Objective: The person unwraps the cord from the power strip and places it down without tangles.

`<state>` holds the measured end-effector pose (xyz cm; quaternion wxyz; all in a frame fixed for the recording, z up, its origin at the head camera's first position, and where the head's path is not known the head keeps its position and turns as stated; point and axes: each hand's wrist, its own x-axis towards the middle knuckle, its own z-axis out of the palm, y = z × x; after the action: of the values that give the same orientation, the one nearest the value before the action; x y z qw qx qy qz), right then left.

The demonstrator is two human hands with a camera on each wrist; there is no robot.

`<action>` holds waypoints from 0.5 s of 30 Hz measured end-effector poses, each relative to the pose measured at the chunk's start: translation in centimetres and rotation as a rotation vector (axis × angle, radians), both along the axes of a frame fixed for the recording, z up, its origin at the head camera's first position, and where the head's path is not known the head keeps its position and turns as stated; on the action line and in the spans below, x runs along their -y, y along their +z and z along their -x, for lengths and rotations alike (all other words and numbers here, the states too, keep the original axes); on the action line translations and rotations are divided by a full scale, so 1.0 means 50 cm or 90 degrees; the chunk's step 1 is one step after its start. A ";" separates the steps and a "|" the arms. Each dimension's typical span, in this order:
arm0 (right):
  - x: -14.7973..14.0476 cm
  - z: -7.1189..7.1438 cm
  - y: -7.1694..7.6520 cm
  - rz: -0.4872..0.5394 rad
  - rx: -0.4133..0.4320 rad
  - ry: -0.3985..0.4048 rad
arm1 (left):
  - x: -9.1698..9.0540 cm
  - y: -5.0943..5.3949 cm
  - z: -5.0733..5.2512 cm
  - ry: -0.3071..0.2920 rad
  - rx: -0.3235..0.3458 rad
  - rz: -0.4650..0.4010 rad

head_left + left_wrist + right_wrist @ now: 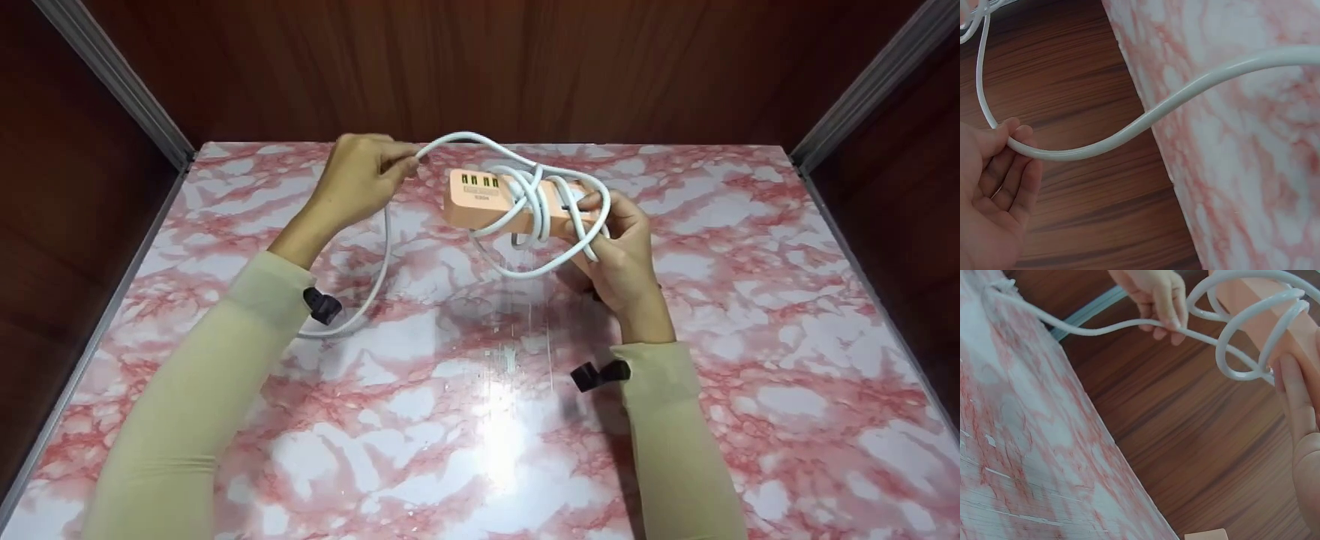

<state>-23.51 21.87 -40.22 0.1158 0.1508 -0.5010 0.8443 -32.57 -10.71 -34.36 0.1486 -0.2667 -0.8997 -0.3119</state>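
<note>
An orange power strip (480,210) with several USB ports is held above the table by my right hand (625,251), which grips its right end. White cord (536,206) loops loosely around the strip's middle and right part. My left hand (364,176), to the left of the strip, pinches the cord between thumb and fingertips, as the left wrist view shows with the cord (1100,147) running on past the hand. From there the cord hangs in a curve down towards the left forearm, which hides its further part in the head view.
The table (420,420) has a red and white marbled top. Dark wood panels (480,67) stand at the back and both sides, with metal strips (120,82) at the corners. Black wrist mounts (322,306) stick out from both sleeves.
</note>
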 end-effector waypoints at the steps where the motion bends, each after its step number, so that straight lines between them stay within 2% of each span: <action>1: 0.000 0.000 0.000 0.003 -0.002 0.003 | -0.001 0.006 0.000 0.002 -0.004 -0.001; 7: 0.000 0.001 -0.002 0.009 -0.017 0.020 | -0.009 0.040 -0.003 0.015 -0.010 -0.017; 15: 0.003 0.002 -0.004 0.014 -0.053 0.040 | -0.025 0.082 -0.012 0.009 0.017 -0.041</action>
<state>-23.62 21.72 -40.43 0.1117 0.2005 -0.4811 0.8461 -31.99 -9.48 -30.23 0.1470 -0.2509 -0.8932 -0.3431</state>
